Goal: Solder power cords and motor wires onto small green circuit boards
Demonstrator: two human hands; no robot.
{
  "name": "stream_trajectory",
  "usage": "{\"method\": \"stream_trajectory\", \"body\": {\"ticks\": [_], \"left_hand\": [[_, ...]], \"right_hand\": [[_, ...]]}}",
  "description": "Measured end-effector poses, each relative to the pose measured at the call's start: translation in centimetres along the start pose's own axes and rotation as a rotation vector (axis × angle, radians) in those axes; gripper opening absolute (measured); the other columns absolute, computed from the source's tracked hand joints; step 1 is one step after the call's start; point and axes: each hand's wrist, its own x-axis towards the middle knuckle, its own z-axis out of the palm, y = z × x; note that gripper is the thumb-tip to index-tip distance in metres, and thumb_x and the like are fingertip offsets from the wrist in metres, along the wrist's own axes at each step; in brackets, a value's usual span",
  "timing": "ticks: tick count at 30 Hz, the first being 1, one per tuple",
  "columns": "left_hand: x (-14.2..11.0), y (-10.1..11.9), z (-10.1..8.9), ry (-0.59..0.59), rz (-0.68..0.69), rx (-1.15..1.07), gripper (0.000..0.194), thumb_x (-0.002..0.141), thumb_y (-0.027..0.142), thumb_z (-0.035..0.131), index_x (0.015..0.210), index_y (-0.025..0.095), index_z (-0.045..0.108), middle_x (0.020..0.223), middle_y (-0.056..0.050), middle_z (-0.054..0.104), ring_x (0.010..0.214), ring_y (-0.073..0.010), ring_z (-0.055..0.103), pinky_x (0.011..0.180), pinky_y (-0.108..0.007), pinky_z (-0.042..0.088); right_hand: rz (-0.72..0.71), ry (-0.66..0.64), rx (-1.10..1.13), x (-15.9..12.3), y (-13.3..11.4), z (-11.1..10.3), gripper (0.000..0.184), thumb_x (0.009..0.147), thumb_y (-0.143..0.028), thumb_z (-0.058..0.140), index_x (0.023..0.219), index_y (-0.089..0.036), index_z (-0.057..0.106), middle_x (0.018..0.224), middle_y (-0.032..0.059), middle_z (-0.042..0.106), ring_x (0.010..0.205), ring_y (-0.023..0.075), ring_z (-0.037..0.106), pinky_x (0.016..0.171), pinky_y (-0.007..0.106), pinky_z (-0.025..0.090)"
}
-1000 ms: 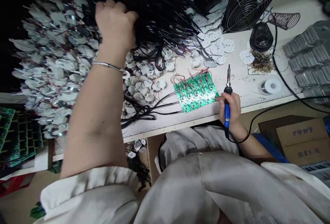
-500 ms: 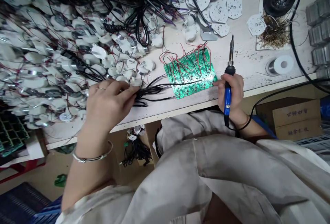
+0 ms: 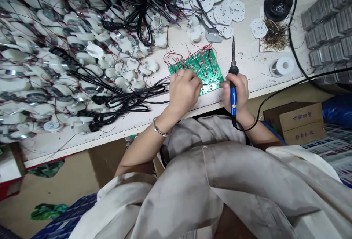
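Observation:
My left hand point(image 3: 184, 91) is over the left part of a green circuit board point(image 3: 212, 73), its fingers pinched on a black cable point(image 3: 158, 86) near the end. The fingers hide where the cable meets the board. Thin red and black wires stand up from the board's far side. My right hand point(image 3: 239, 91) grips a soldering iron point(image 3: 233, 94) by its blue handle, tip pointing up and away from the board. One of that hand's fingertips reaches the board's right edge. Black cables lie bunched on the bench to the left of my left hand.
White motors point(image 3: 121, 70) with thin wires cover the left of the bench point(image 3: 244, 53). White plates point(image 3: 222, 13) are piled at the back. A solder spool point(image 3: 282, 66), a black iron holder point(image 3: 278, 0) and stacked grey metal pieces point(image 3: 327, 29) stand right. The iron's cord point(image 3: 275, 99) trails rightward.
My left hand came down from the black cables at the back to the bench's left, then moved right onto the board, drawing a cable. My right hand keeps holding the soldering iron. The view shifted.

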Motion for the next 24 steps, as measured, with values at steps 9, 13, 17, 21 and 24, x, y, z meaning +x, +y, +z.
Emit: {"method": "stream_trajectory", "body": {"ticks": [9,13,17,21,24], "left_hand": [[-5.2,-0.2,-3.3,0.309,-0.105,-0.502,0.010,0.093,0.023,0.069,0.084,0.022,0.067,0.081,0.002,0.068,0.074,-0.0133,0.061,0.070,-0.028,0.050],[-5.6,0.2,-2.2,0.403,-0.096,-0.606,0.007,0.092,0.022,0.073,0.087,0.025,0.070,0.082,0.002,0.070,0.078,-0.0129,0.065,0.073,-0.028,0.052],[-5.6,0.1,-2.1,0.424,-0.035,-0.597,0.005,0.092,0.022,0.073,0.092,0.026,0.071,0.086,0.002,0.072,0.080,-0.0132,0.066,0.074,-0.028,0.053],[-6.0,0.1,-2.1,0.408,-0.015,-0.550,0.003,0.094,0.024,0.071,0.092,0.024,0.069,0.086,0.002,0.072,0.082,-0.0143,0.067,0.078,-0.030,0.053],[-6.2,0.2,-1.9,0.426,-0.014,-0.557,0.005,0.095,0.024,0.070,0.091,0.024,0.067,0.086,0.002,0.070,0.080,-0.0139,0.065,0.076,-0.030,0.051]], "right_hand": [[-0.144,-0.021,0.109,1.1,-2.3,-0.9,0.025,0.098,-0.021,0.054,0.122,-0.026,0.062,0.093,0.0030,0.065,0.089,0.0183,0.061,0.081,0.035,0.053],[-0.203,-0.161,0.094,1.4,-3.8,0.8,0.019,0.101,-0.040,0.053,0.107,-0.028,0.066,0.085,0.0004,0.059,0.083,0.0161,0.057,0.097,0.040,0.048],[-0.216,-0.204,0.038,1.6,-4.3,2.3,0.027,0.100,-0.049,0.053,0.100,-0.028,0.069,0.081,-0.0012,0.054,0.080,0.0148,0.051,0.101,0.040,0.040],[-0.221,-0.253,0.046,1.7,-4.4,2.2,0.026,0.102,-0.042,0.050,0.092,-0.027,0.069,0.074,-0.0029,0.049,0.074,0.0138,0.047,0.098,0.038,0.039],[-0.201,-0.308,0.063,1.7,-4.7,1.8,0.025,0.103,-0.038,0.047,0.092,-0.026,0.067,0.071,-0.0039,0.050,0.069,0.0133,0.044,0.097,0.039,0.040]]}}
